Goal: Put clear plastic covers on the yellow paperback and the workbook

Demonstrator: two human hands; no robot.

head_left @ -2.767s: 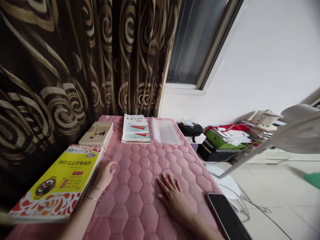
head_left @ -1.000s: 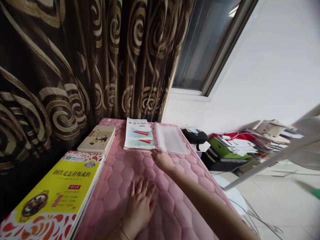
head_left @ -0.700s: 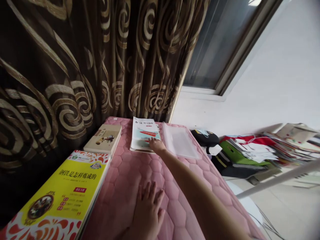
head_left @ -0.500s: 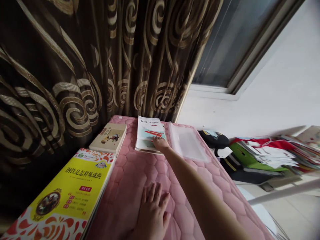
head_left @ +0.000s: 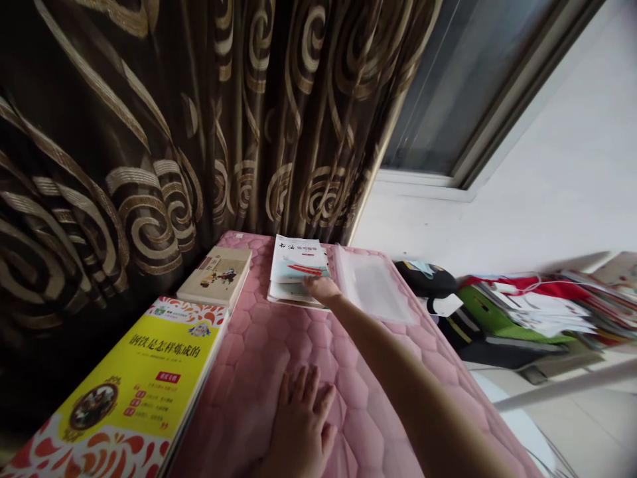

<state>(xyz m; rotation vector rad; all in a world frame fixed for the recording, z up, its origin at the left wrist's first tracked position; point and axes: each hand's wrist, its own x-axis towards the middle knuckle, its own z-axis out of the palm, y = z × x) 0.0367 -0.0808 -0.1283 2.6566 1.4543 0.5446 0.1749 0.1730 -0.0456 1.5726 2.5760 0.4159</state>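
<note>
A: Where is the calligraphy booklet (head_left: 298,262), and how will it handle?
B: On the quilted pink mat (head_left: 259,345); we judge it light and limp, best taken at its near edge.
A: The hands?
B: We see the right hand (head_left: 322,289) on that edge, grip unclear; the left hand (head_left: 303,421) lies open and flat, short of the booklet

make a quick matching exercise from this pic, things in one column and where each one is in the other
1. right hand
2. left hand
3. yellow book
4. clear plastic sleeve

a. along the mat's edge by the curtain
b. flat on the pink quilted mat
c. beside the calligraphy book, on its side away from the curtain
d. fingers on the calligraphy book

Pairs: 1-d, 2-b, 3-a, 4-c
</note>
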